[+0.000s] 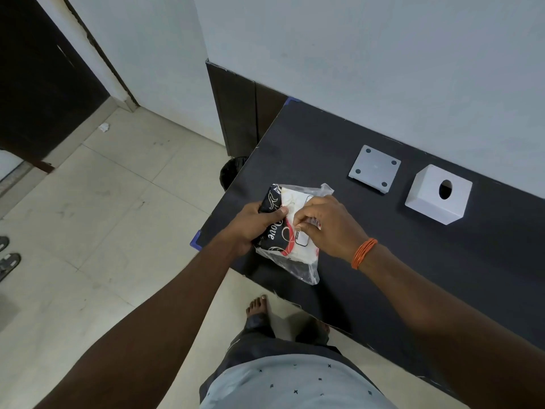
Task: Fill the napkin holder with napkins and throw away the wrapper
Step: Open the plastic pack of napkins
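Note:
A plastic-wrapped napkin pack (290,249), black, red and white under a clear wrapper, is held at the left end of the black table (324,143). My left hand (253,224) grips its black left side. My right hand (327,225) pinches the wrapper on top with its fingertips. The white cube napkin holder (433,199), with a round hole in its top face, stands farther right on the table. Its flat grey base plate (374,168) with dark corner pads lies separately just left of the cube.
A black bin (231,172) stands on the floor past the table's left edge. Tiled floor stretches to the left, with sandals (7,258) at the far left edge. A white wall backs the table. My bare feet (258,305) are under its near edge.

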